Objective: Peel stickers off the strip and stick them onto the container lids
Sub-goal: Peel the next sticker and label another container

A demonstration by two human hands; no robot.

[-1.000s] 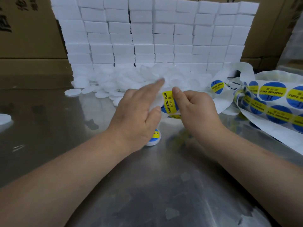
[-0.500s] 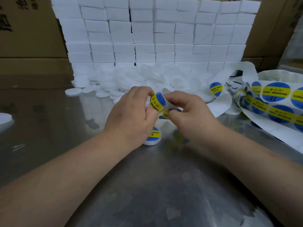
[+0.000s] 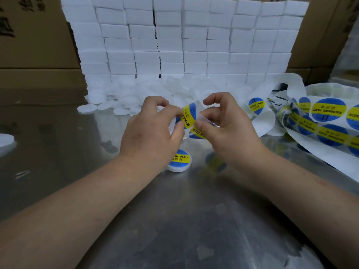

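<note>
My left hand (image 3: 153, 131) pinches a round blue-and-yellow "soldering paste" sticker (image 3: 189, 116) between thumb and fingertips, mid-air over the table. My right hand (image 3: 227, 125) pinches the white backing strip (image 3: 202, 118) right beside it, with another sticker (image 3: 196, 132) on the strip under its thumb. The strip (image 3: 320, 121) trails off to the right in loose loops, carrying several more stickers. A white lid with a sticker on it (image 3: 179, 160) lies on the steel table below my left hand. A heap of bare white lids (image 3: 147, 92) sits behind my hands.
A wall of stacked white blocks (image 3: 184, 39) stands behind the lid heap, with cardboard boxes (image 3: 33, 35) to either side. Loose lids (image 3: 87, 108) lie at the heap's left edge, and one lid (image 3: 5, 139) sits at the far left. The table (image 3: 184, 220) is reflective steel.
My hands have drawn apart a little and risen. The sticker in my left fingers has come further off the backing strip, which my right hand still holds.
</note>
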